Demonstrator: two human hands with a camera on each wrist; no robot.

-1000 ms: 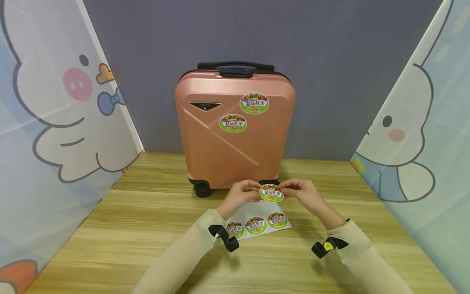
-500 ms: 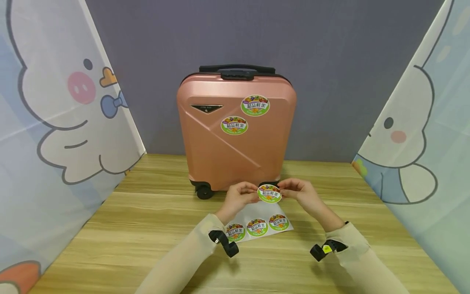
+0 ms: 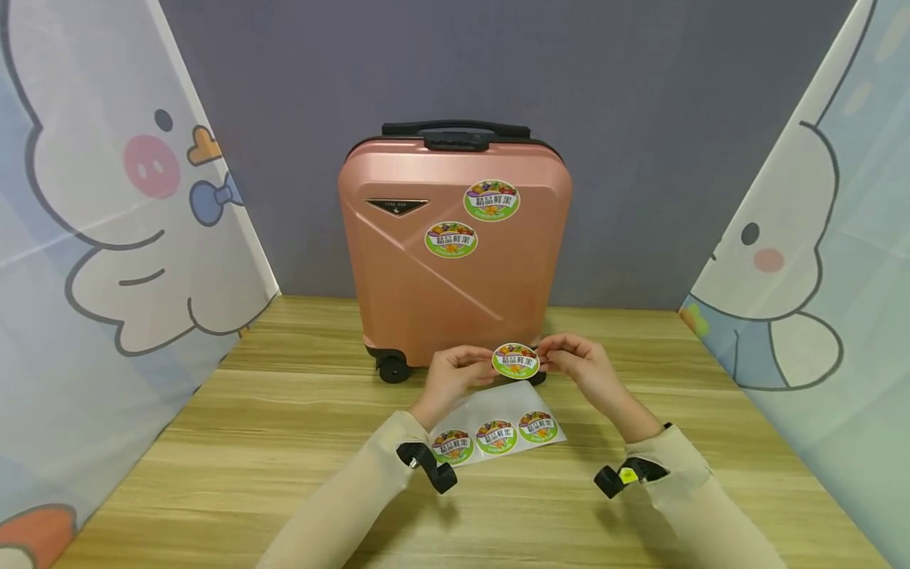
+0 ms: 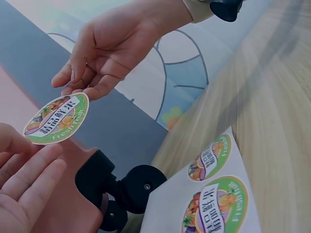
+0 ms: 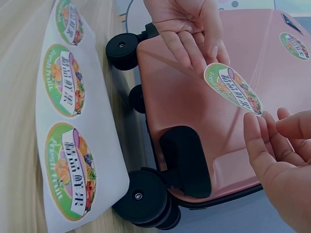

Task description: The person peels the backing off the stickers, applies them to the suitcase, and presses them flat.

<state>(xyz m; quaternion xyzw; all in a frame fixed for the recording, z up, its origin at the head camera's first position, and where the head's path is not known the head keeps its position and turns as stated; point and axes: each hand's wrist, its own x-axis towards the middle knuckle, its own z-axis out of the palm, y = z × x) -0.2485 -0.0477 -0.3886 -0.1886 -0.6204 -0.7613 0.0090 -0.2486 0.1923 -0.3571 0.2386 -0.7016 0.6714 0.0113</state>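
The oval, green-and-white fruit-print sticker (image 3: 516,361) has risen slightly before the pink hard-shell suitcase (image 3: 398,292); the left hand (image 3: 448,383) pinches its edge while the right hand (image 3: 586,375) looks relaxed beside it, so the left apparently carries it alone.

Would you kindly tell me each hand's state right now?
Left hand: closed, holding the fruit sticker by one edge.
Right hand: at the opposite edge; open or closed cannot be told.

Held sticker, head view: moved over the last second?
Yes: against the suitcase, the held sticker has shifted slightly up and to the left in the head view.
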